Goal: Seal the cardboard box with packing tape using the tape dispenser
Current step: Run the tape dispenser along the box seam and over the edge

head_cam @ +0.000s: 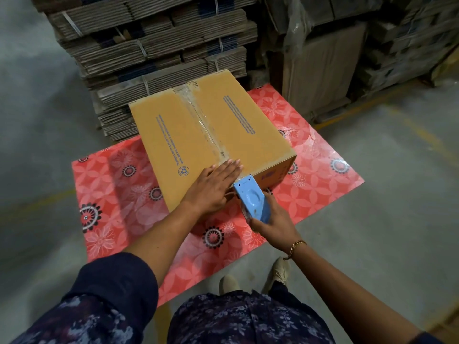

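Dark floral clothing and two pale shoes (279, 271) fill the bottom edge, standing on grey concrete floor (372, 219) just short of the near edge of the red floral tabletop (104, 214). From there both arms reach forward. The right hand (270, 222) has its fingers wrapped tight around the blue tape dispenser (252, 198), whose front end touches the near upper edge of the cardboard box (203, 135), at the centre seam. The left hand (213, 187) lies flat with fingers spread and extended, pressing the box top right at that near edge, just beside the dispenser. A strip of clear packing tape (198, 115) runs along the seam from the far edge to the near one.

The box sits toward the far side of the tabletop, its far corner close to the back edge. Bare red surface lies open to the left, to the right, and along the near edge under the arms. Behind the far edge, strapped stacks of flattened cartons (149, 45) rise like a wall, touching or nearly touching the tabletop; I cannot tell which. More wrapped carton piles (347, 58) stand at the far right corner. Open floor lies on both sides.
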Demonstrator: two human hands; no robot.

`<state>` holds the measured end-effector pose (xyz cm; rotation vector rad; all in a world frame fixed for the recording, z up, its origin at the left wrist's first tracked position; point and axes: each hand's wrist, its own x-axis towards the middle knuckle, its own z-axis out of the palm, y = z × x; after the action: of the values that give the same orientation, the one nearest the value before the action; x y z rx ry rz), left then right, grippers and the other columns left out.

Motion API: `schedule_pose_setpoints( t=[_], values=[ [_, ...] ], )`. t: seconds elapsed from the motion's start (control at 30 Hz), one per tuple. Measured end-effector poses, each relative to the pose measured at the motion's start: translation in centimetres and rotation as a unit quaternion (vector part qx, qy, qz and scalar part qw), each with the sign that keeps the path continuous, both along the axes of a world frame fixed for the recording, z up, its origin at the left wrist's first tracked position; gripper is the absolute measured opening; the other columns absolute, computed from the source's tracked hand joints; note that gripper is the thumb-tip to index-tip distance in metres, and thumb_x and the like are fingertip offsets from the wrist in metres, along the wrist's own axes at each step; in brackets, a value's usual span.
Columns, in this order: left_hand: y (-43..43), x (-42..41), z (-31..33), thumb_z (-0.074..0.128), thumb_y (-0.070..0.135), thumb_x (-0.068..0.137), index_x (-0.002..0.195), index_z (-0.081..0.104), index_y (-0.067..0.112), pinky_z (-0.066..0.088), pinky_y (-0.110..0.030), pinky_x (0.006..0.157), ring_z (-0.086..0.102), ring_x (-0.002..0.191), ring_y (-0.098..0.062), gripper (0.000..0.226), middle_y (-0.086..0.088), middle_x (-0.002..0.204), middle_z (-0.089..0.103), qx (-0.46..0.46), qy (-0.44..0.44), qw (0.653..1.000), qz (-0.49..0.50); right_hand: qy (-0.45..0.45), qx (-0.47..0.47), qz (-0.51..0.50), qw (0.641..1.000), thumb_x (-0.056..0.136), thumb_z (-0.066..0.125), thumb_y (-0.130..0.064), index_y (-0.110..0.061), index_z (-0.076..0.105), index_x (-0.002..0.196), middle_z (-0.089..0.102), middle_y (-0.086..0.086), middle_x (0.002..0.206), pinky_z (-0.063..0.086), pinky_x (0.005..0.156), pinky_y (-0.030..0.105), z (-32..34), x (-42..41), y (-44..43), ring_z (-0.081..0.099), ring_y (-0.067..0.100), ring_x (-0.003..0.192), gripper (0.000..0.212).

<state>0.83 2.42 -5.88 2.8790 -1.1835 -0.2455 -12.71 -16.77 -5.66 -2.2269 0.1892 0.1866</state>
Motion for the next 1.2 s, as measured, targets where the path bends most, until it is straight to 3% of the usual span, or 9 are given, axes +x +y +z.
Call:
schedule_pose_setpoints(
  t=[0.07, 0.17, 0.33, 0.43, 0.63, 0.8, 0.9, 1.03, 1.2],
  values=[
    [0.1, 0.1, 0.0, 0.047, 0.017, 0.084, 0.162, -0.004, 0.027, 0.010, -0.039, 0.123, -0.004, 0.157, -0.008, 0.094, 0.009, 0.171, -0.007, -0.006, -0.002, 1.000, 0.002, 0.001, -0.007, -0.001, 1.000, 0.084, 0.070, -0.043, -0.023, 0.037, 0.139, 0.059, -0.002, 0.116, 0.042, 0.060, 0.029, 0.4, -0.1, 0.1, 0.061, 0.025, 0.088, 0.067],
    [0.1, 0.2, -0.5, 0.048, 0.020, 0.090, 0.162, -0.003, 0.028, 0.012, -0.039, 0.122, -0.004, 0.156, -0.007, 0.088, 0.010, 0.171, -0.006, -0.014, -0.004, 1.000, 0.003, -0.003, -0.041, -0.006, 0.999, 0.086, 0.068, -0.044, -0.021, 0.037, 0.140, 0.052, -0.009, 0.113, 0.038, 0.059, 0.028, 1.1, -0.4, 0.1, 0.056, 0.020, 0.088, 0.067],
    [0.1, 0.4, -1.1, 0.028, 0.053, 0.103, 0.162, 0.000, 0.028, 0.016, -0.039, 0.121, -0.001, 0.156, -0.007, 0.070, 0.010, 0.170, -0.003, -0.024, -0.027, 0.999, 0.001, 0.003, -0.039, -0.014, 0.999, 0.086, 0.068, -0.048, -0.024, 0.039, 0.135, 0.055, -0.008, 0.110, 0.039, 0.058, 0.024, 1.5, -1.9, 0.0, 0.055, 0.017, 0.085, 0.061],
    [0.1, 0.4, -1.3, 0.018, 0.058, 0.101, 0.162, 0.001, 0.029, 0.015, -0.038, 0.122, -0.001, 0.156, -0.006, 0.069, 0.011, 0.170, -0.003, -0.038, -0.029, 0.999, 0.002, 0.017, -0.040, -0.015, 0.999, 0.085, 0.065, -0.053, -0.027, 0.039, 0.132, 0.059, -0.006, 0.113, 0.051, 0.067, 0.037, 1.6, -3.1, -0.5, 0.059, 0.019, 0.088, 0.060],
    [-0.1, 0.1, -1.0, 0.020, 0.060, 0.104, 0.162, 0.000, 0.031, 0.010, -0.037, 0.123, -0.004, 0.156, -0.005, 0.068, 0.012, 0.169, -0.005, -0.050, -0.022, 0.998, 0.013, 0.036, -0.067, -0.015, 0.997, 0.087, 0.063, -0.054, -0.026, 0.035, 0.140, 0.056, -0.007, 0.115, 0.045, 0.065, 0.032, 2.3, -5.1, -0.9, 0.057, 0.018, 0.089, 0.067],
    [-0.4, 0.0, -0.9, 0.029, 0.062, 0.101, 0.162, 0.007, 0.028, 0.015, -0.040, 0.123, 0.004, 0.157, -0.009, 0.073, 0.009, 0.171, 0.002, -0.033, -0.034, 0.999, 0.017, 0.060, -0.113, -0.002, 0.992, 0.085, 0.060, -0.061, -0.024, 0.030, 0.143, 0.060, 0.000, 0.123, 0.048, 0.067, 0.034, 2.9, -4.8, -0.8, 0.057, 0.020, 0.089, 0.075],
    [-1.5, 0.1, -0.4, 0.033, 0.065, 0.098, 0.158, 0.024, 0.025, 0.030, -0.044, 0.112, 0.020, 0.154, -0.015, 0.073, 0.005, 0.169, 0.019, -0.010, -0.065, 0.997, 0.033, 0.060, -0.133, -0.003, 0.989, 0.080, 0.059, -0.071, -0.026, 0.032, 0.142, 0.061, -0.002, 0.122, 0.045, 0.063, 0.032, 3.5, -4.5, -0.7, 0.059, 0.020, 0.088, 0.081],
    [-2.1, 0.4, -0.4, 0.031, 0.065, 0.096, 0.143, 0.045, 0.023, 0.040, -0.044, 0.092, 0.043, 0.137, -0.020, 0.064, 0.001, 0.157, 0.043, -0.014, -0.121, 0.992, 0.031, 0.081, -0.177, -0.007, 0.981, 0.083, 0.052, -0.074, -0.026, 0.035, 0.135, 0.060, -0.004, 0.104, 0.049, 0.061, 0.035, 4.3, -4.0, -0.6, 0.058, 0.021, 0.080, 0.074],
    [-2.0, 0.5, -1.4, 0.027, 0.070, 0.097, 0.152, 0.033, 0.021, 0.037, -0.047, 0.100, 0.031, 0.147, -0.026, 0.074, -0.005, 0.166, 0.026, -0.032, -0.114, 0.991, 0.065, 0.123, -0.199, 0.009, 0.972, 0.086, 0.051, -0.069, -0.023, 0.037, 0.133, 0.056, -0.002, 0.097, 0.038, 0.061, 0.033, 5.3, -3.1, -0.5, 0.051, 0.021, 0.079, 0.067]
  ],
)
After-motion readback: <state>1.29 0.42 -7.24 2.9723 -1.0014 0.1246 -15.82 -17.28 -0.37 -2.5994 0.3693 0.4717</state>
